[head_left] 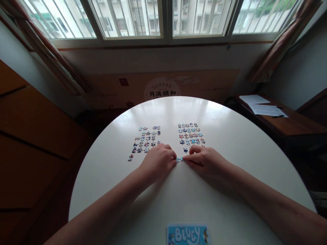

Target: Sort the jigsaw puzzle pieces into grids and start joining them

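Small light-blue jigsaw puzzle pieces [180,159] lie on the white table between my two hands. My left hand [161,157] is closed, its curled fingertips on the left end of these pieces. From the other side, my right hand [204,159] pinches at the right end with index finger and thumb, partly covering what it holds. Loose puzzle pieces [146,144] are spread in rough rows beyond my left hand, some hidden by it. Beyond my right hand is another block of puzzle pieces [188,130] in tighter rows.
A blue box or card marked "BLUEY" [188,234] lies at the near edge of the round white table [107,190]. Papers [265,109] and a pen rest on a brown desk [301,124] at the right. Windows and curtains are behind.
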A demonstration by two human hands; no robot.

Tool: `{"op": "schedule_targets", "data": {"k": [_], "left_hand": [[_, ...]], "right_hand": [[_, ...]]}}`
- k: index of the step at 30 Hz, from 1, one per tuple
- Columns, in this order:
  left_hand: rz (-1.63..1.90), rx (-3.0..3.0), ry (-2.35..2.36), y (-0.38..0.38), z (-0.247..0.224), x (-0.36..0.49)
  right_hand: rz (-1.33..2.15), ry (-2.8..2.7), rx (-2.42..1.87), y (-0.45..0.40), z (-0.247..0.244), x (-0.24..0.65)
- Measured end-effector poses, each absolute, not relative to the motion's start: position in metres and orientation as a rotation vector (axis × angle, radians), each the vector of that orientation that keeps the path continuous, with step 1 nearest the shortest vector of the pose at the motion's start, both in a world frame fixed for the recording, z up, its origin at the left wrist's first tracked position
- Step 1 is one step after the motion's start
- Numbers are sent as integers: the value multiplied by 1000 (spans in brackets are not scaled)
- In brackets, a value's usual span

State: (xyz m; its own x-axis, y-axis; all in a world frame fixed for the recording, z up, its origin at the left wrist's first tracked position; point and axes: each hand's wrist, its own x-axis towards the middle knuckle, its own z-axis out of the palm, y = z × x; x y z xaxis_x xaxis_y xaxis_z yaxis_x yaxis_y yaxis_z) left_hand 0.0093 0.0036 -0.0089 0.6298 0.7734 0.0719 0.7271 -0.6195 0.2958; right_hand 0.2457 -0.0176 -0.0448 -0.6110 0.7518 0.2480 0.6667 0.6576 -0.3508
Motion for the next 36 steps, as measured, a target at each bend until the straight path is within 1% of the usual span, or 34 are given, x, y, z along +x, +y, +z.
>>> {"op": "schedule_targets", "data": {"k": [10, 36], "left_hand": [[340, 2558, 1252, 2, -10, 10], [410, 2522, 1242, 2, -14, 10]], "right_hand": [[404, -2493, -1113, -17, -46, 246], [437, -2481, -1138, -17, -43, 246]]}}
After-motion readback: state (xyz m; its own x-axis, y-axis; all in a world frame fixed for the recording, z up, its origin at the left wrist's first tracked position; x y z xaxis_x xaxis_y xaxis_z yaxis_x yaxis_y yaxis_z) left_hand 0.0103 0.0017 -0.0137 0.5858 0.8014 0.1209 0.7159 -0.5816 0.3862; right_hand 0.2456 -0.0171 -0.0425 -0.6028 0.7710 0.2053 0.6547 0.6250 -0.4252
